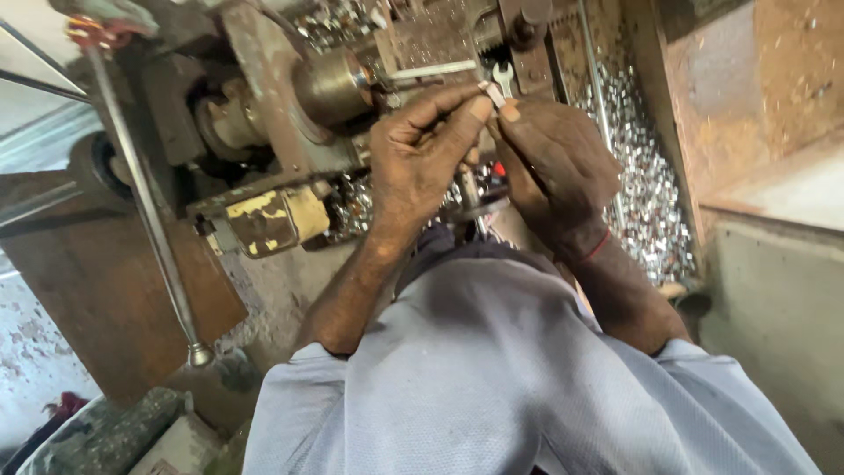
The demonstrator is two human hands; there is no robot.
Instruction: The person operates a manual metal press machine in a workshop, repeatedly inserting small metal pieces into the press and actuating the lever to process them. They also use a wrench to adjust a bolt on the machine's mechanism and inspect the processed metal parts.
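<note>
From the head view, the left hand (420, 149) and right hand (552, 163) meet fingertip to fingertip, each grip pinched closed on one small pale metal piece (492, 93). Its long axis slants from upper left to lower right. Just beyond the grips sits the rusty machine (290, 114); right of them, a heap of shiny metal parts (646, 189).

Both forearms reach forward, bare below rolled pale-blue sleeves. The left hand (420, 149) and right hand (554, 163) meet in front of the chest, backs toward the camera, fingers curled. Their thumbs and forefingers pinch together at the fingertips (479, 107). A red thread circles the right wrist.
</note>
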